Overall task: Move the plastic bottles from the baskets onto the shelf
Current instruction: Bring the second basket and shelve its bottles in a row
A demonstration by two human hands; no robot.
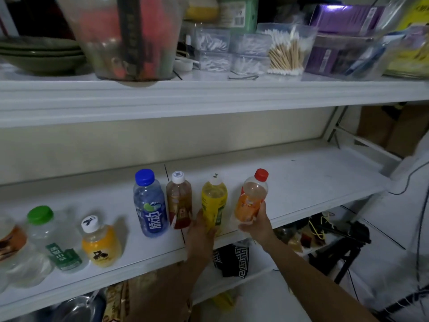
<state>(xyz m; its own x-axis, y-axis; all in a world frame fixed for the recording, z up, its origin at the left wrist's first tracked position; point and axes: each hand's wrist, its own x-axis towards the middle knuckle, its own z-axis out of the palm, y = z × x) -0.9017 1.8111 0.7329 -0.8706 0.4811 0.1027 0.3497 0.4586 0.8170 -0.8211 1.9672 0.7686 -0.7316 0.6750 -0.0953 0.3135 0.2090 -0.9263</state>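
Already a row of bottles was stood along the white middle shelf (301,180): at the far left a partly cut-off bottle with an orange label (11,242), then a clear green-capped bottle (50,238), a squat orange bottle with a white cap (99,245), a blue-capped blue bottle (149,203) and a brown tea bottle with a white cap (178,201). Two more were being set down just to the right of these. The left hand (200,238) was closed around the lower part of a yellow bottle (213,203), its base at the shelf's front edge and just beside the tea bottle. The right hand (257,225) was wrapped around the bottom of an orange red-capped bottle (251,198), which was tilted slightly; whether its base was touching the shelf could not be told. The baskets were not seen, so how many bottles remained could not be judged. Much of the shelf to the right was left bare. By the look of it, the task was well under way, with at least five bottles placed and two about to be released.
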